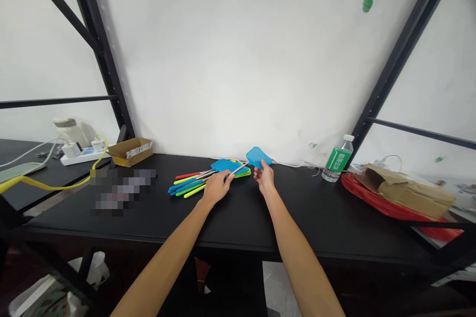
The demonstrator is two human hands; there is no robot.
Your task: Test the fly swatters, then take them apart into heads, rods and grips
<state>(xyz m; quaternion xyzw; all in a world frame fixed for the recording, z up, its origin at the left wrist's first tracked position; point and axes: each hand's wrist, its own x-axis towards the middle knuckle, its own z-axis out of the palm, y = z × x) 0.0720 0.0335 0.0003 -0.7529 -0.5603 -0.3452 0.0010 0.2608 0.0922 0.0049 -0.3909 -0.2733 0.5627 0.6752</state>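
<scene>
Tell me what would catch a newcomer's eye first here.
Probably the bright blue mesh paddle, held up between the two hands against the white wall. Next, the fan of colorful handles lying on the black table by the left hand. Farther right, the green-labelled bottle stands beside red material.

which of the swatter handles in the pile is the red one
The red handle is the rearmost in the pile, nearest the wall; the other handles showing there are blue, green or yellow-green.

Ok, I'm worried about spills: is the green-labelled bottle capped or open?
Capped: the bottle stands upright with a white cap on top.
</scene>
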